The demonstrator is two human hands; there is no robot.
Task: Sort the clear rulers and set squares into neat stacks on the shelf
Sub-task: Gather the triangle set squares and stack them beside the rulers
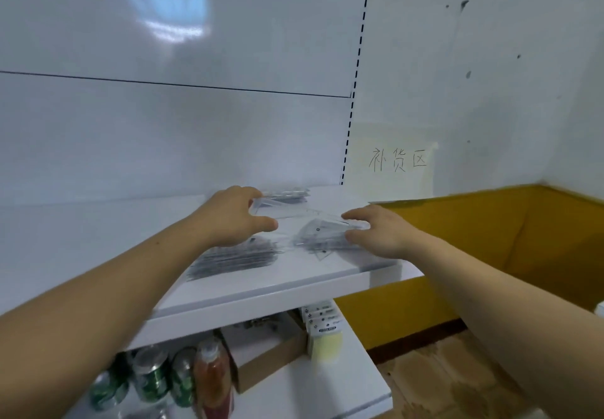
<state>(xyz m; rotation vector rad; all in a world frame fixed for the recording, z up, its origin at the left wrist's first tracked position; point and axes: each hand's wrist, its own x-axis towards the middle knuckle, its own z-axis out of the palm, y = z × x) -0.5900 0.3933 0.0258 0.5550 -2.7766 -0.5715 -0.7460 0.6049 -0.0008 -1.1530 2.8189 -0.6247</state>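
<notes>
On the white shelf (pixel 98 239) lie clear plastic rulers and set squares. My left hand (pixel 233 214) and my right hand (pixel 380 232) grip the two ends of a clear ruler (pixel 304 213), held just above the shelf. Below it sits a pile of clear set squares (pixel 322 239) under my right fingers. A stack of rulers (pixel 235 257) lies near the front, beneath my left hand. Another small stack (pixel 287 194) rests at the back by the wall.
A slotted upright (pixel 351 108) bounds the shelf on the right. Beyond it are a paper sign (pixel 397 160) and a yellow wall panel (pixel 490 229). The lower shelf (pixel 343 386) holds green cans (pixel 150 376), a bottle (pixel 212 379), a cardboard box (pixel 264 353) and packaged goods (pixel 323 330).
</notes>
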